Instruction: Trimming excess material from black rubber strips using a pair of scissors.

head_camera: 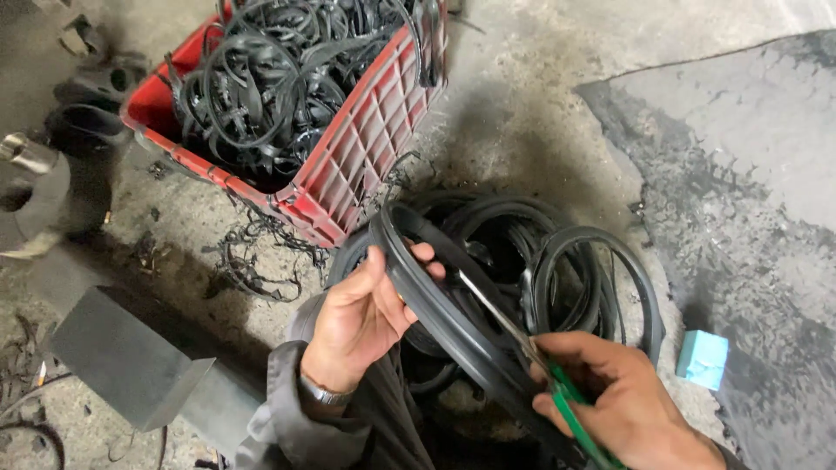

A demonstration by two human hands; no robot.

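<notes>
My left hand (361, 318) grips a large black rubber ring (440, 309) by its upper rim, thumb and fingers wrapped around it. My right hand (623, 400) holds green-handled scissors (531, 352), whose blades lie against the inner edge of the ring. Under the ring, several more black rubber rings (583, 261) lie piled on the concrete floor.
A red plastic crate (366, 144) full of black rubber rings and trimmings stands at the top left. Thin rubber scraps (252, 257) lie beside it. A grey metal box (131, 361) sits at lower left, a light blue block (702, 358) at right. Dark machine parts (78, 130) stand far left.
</notes>
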